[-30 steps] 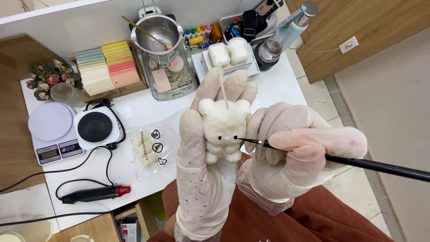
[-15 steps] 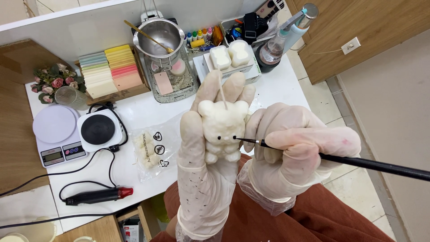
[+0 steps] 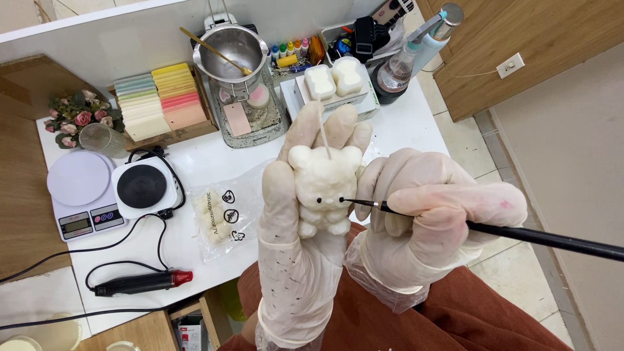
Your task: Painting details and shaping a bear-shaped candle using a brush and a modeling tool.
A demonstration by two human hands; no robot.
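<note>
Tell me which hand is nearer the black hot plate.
Left. The left gloved hand, holding the cream bear-shaped candle, is closer to the black hot plate; the right hand sits farther away.

White counter [image 3: 195, 162] spans left and middle, low white wall panel [image 3: 117, 39] along far edge. Wood-grain surface [image 3: 19, 169] at far left. Right: brown wood-panel wall [image 3: 520, 32] with white socket [image 3: 510, 65], thin cable running left from it. Pale tiled floor [image 3: 565, 162] at right, beige tiles nearer counter. Even, soft light, faint shadows.
</note>
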